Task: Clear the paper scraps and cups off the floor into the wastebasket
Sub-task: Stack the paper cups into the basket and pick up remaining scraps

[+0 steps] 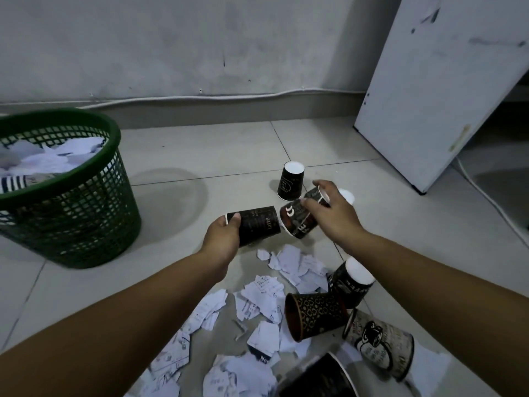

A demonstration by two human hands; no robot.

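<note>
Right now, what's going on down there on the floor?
A person is clearing litter. The left hand grips a black latte cup lying on its side; the right hand reaches over a brown coffee cup. The green wastebasket already holds paper. Torn paper scraps and several more cups remain on the tiled floor.

So the wastebasket (pixel 68 196) sits off to the left near the wall (pixel 200 44), with paper scraps (pixel 51 156) already in it, and a leaning board (pixel 446 90) is far right. Middle of the floor (pixel 200 156) there's one upside-down cup (pixel 290 184), with two hand-held cups (pixel 259 224) just in front. Closer in, loose scraps (pixel 257 305) lie left of more cups (pixel 315 315).
</note>
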